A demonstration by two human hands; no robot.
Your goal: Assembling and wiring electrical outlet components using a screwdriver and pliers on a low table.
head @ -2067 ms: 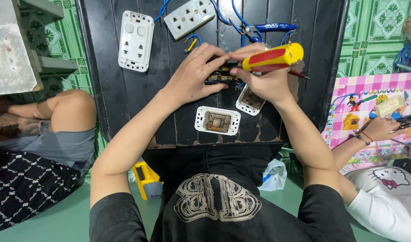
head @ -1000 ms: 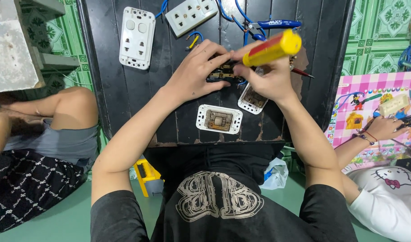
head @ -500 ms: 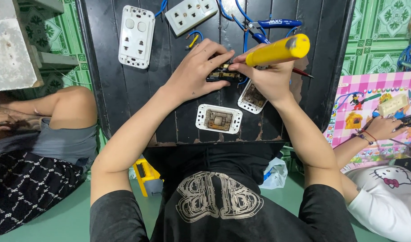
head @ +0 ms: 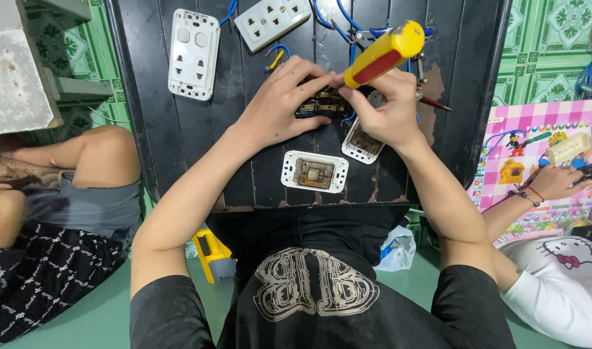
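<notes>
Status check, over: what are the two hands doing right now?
Left hand pinning small black socket part on black board. Right hand gripping yellow-and-red screwdriver at it. White socket plate lies close below.

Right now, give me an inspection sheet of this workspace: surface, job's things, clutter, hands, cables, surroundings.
Surface: dark wooden board, paint worn near the front and right edges.
Job's things: small black and brass switch part; yellow and red screwdriver, tip down at that part.
Clutter: white socket plate, white outlet strip, two open switch frames, a red-tipped tool.
Hands: left hand pinches the switch part; right hand has its grip on the screwdriver.
Cables: blue wires run along the board's far edge.
Surroundings: green tiled floor, yellow tool under the board, other people seated on both sides.
</notes>
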